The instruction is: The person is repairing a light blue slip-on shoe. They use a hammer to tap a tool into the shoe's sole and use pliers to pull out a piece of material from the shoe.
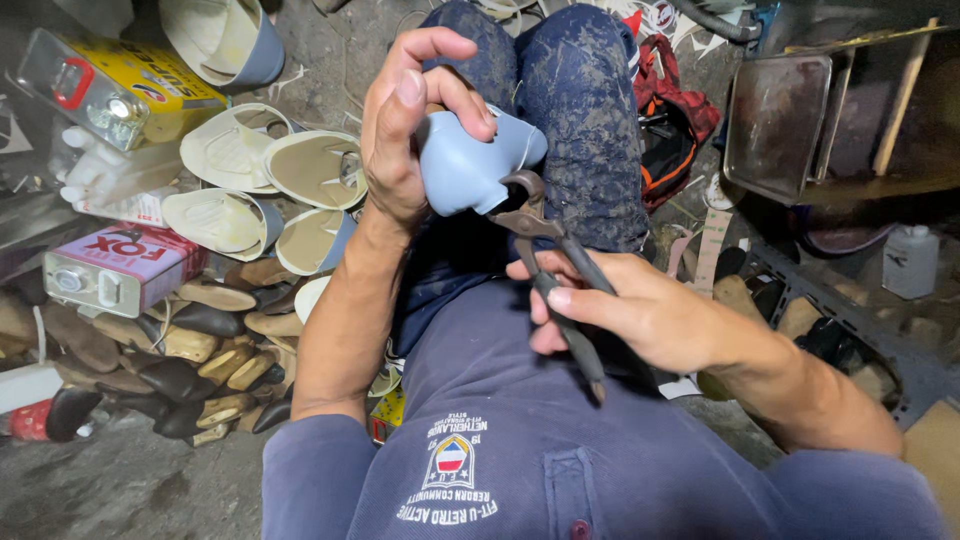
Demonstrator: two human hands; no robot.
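Observation:
My left hand [405, 120] grips a pale blue shoe upper on its last [470, 165], held over my lap against my knees in dark stained trousers [575, 110]. My right hand [640, 310] holds dark metal lasting pincers [550, 265] by the handles. The pincers' jaws sit at the lower right edge of the blue shoe, touching or biting its edge. The shoe's far side is hidden behind my left fingers.
On the floor to the left lie several cream and blue shoe uppers [250, 160], a heap of wooden lasts [200, 360], a yellow can [120, 85] and a pink can [125, 265]. A metal tray [780, 120], a red-orange bag [670, 130] and a white bottle [910, 260] stand at the right.

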